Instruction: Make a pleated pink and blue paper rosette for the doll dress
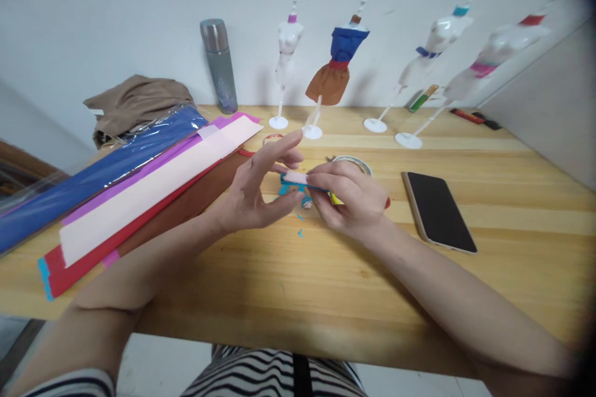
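Above the middle of the wooden table (pixel 326 273), my right hand (pixel 349 195) is closed around a small strip of pink and blue paper (pixel 294 178). My left hand (pixel 258 189) is right beside it, its fingers apart and half spread, the thumb and fingertips at the strip's left end. Small blue paper scraps (pixel 300 232) lie on the table just below the hands. A roll of tape (pixel 356 163) shows behind my right hand.
Long sheets of blue, purple, pink and red paper (pixel 139 192) lie at the left. A black phone (pixel 438 211) lies at the right. Several white doll mannequins, one in a blue and brown dress (pixel 336 65), stand at the back beside a metal flask (pixel 220 65) and a brown cloth (pixel 139 102).
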`<state>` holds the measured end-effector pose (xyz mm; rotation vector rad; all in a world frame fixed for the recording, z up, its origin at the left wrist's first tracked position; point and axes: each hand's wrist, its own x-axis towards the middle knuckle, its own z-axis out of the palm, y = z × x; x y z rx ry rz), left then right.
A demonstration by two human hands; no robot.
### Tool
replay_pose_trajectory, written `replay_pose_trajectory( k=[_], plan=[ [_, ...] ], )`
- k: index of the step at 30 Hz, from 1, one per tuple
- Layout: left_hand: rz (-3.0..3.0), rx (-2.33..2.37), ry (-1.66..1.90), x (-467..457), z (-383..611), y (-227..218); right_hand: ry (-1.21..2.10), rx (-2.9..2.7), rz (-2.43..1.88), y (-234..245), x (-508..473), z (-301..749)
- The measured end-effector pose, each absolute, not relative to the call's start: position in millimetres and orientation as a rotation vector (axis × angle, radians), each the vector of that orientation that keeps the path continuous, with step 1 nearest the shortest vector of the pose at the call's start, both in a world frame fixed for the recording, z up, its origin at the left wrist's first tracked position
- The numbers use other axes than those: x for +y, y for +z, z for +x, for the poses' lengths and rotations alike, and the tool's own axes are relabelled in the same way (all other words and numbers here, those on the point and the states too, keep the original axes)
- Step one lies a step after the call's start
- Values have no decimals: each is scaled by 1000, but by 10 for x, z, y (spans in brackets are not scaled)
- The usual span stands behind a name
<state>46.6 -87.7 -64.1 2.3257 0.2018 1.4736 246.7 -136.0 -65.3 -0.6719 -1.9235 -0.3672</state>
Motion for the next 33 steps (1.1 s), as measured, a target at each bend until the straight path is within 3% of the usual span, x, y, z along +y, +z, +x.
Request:
replay_pose_trajectory(
  k=[4, 8, 13, 19, 27, 33],
  plan=[
    [2231, 255, 1417, -955, 490, -624, -429, -1907, -649, -672, -1339, 2456],
    [1874, 482, 1087, -983, 482, -563, -516, -1918, -605, -695, -1331, 2466],
    [1624, 549, 813, -945, 472, -503, -384, -1953, -682, -703, -1368, 2478],
    [2061, 436, 1173, -969, 495, -524, -477, -1939, -520, -713, -1305, 2530],
    [2469, 379, 1460, -996, 486, -530, 74, -1808, -574, -839, -1322, 2512],
    [2496, 444, 1550, -1001, 491, -518, -190, -1751, -581, -800, -1346, 2475]
  ],
)
